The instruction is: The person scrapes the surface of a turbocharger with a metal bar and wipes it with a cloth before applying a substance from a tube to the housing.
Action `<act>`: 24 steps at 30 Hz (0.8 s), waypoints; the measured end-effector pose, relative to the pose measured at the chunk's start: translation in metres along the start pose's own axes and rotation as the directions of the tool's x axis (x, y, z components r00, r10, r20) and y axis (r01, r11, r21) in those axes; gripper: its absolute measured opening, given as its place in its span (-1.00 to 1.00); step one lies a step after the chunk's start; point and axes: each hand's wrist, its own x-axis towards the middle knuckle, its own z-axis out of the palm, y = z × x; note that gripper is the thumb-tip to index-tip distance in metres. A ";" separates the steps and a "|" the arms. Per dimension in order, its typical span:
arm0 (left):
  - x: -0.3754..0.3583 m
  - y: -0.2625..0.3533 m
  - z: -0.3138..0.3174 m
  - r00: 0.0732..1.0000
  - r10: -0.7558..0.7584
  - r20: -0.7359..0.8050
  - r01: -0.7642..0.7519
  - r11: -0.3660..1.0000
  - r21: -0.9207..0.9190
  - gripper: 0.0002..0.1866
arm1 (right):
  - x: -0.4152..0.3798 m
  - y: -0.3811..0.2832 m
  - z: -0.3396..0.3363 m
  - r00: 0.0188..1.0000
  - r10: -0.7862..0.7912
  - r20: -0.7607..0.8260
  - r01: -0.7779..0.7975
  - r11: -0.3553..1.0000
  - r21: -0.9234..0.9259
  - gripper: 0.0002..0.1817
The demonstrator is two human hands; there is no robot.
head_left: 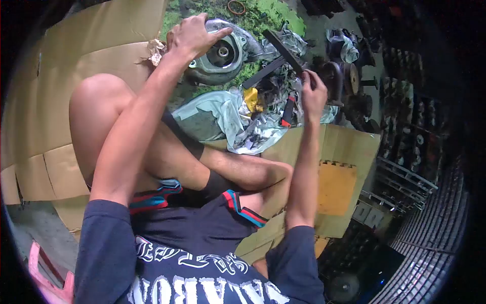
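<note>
My left hand (193,36) rests at the upper left rim of a round grey metal housing (212,75) with a dark central bore. Its fingers are curled over the edge and its thumb stretches across the top. My right hand (314,91) is closed around the lower end of a dark flat bar (283,51), which is tilted up and to the left towards the housing. A second dark bar (263,73) lies beneath it on dirty rags. A red-and-black handled tool (288,111) lies just left of my right wrist.
Pale blue-grey cloth (217,109) and a yellow packet (252,100) lie below the housing. An orange ring (236,7) is on the dirty green mat (273,12). Dark metal parts (334,78) stand to the right. Cardboard (55,76) covers the floor around my legs.
</note>
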 end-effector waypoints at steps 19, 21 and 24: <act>0.000 0.020 -0.003 0.999 -0.003 0.037 0.004 1.000 -0.026 -0.26 | 0.100 -0.042 -0.047 0.820 -0.167 0.547 0.350 0.903 -0.250 -0.47; 0.003 0.027 -0.009 1.000 -0.006 0.028 0.007 1.000 -0.026 -0.25 | 0.092 -0.055 -0.043 0.772 -0.187 0.607 0.436 0.852 -0.291 -0.44; -0.008 0.031 -0.011 0.998 0.047 0.044 -0.047 0.999 0.011 -0.27 | 0.110 -0.052 -0.055 0.749 -0.083 0.658 0.363 0.882 -0.302 -0.43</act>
